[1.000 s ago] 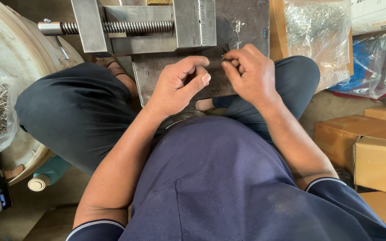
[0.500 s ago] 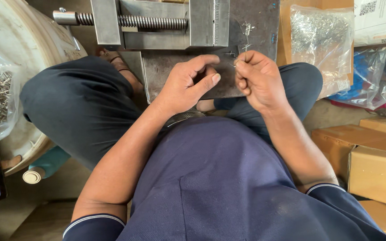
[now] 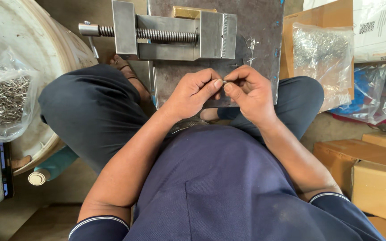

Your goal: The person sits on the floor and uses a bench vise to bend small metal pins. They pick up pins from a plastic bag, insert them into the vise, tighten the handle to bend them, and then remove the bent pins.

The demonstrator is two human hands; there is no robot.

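My left hand (image 3: 194,91) and my right hand (image 3: 249,89) meet fingertip to fingertip over a dark metal plate (image 3: 264,27). Between the thumbs and forefingers they pinch a tiny metal piece (image 3: 224,82), mostly hidden by the fingers. A steel vise (image 3: 170,35) with a threaded screw lies on the plate just beyond my hands, a brass block in its jaws. A few loose metal bits (image 3: 250,47) lie on the plate right of the vise.
A clear bag of small metal pins (image 3: 3,100) rests on a white drum at left. Another bag of metal parts (image 3: 320,58) leans against cardboard at right. Cardboard boxes (image 3: 376,174) stand at lower right. My crossed legs flank the plate.
The view has shifted so the vise sits lower and more central. My hands have drawn closer together, fingertips now touching over the small piece.
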